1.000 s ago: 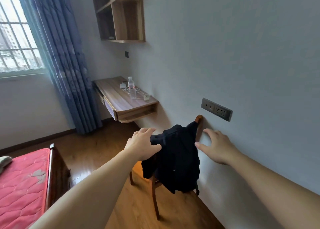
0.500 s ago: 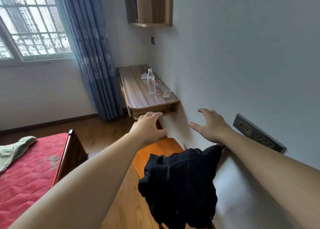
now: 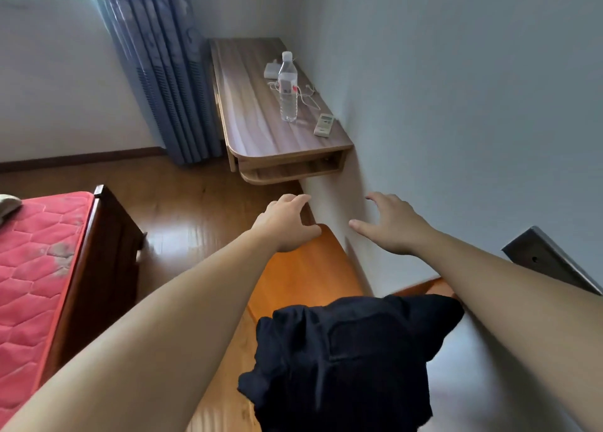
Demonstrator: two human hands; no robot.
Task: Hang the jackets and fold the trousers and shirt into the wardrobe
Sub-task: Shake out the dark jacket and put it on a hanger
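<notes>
A black garment (image 3: 346, 356) hangs over the back of a wooden chair (image 3: 303, 275) against the wall, low in the view. Both my arms stretch out above it. My left hand (image 3: 287, 224) hovers over the far edge of the chair seat, fingers spread, holding nothing. My right hand (image 3: 391, 224) is beside it near the wall, also open and empty. Both hands are beyond the garment and not touching it. No wardrobe is in view.
A wall-mounted wooden desk (image 3: 261, 131) ahead carries a water bottle (image 3: 287, 87), a remote (image 3: 324, 124) and a charger. Blue curtain (image 3: 163, 66) at left back. A bed with a red mattress (image 3: 36, 262) stands at left. A socket strip (image 3: 551, 262) is on the right wall.
The view has come closer and tilted down, so the garment now lies below my hands. Both hands stay open, reaching forward past the chair back.
</notes>
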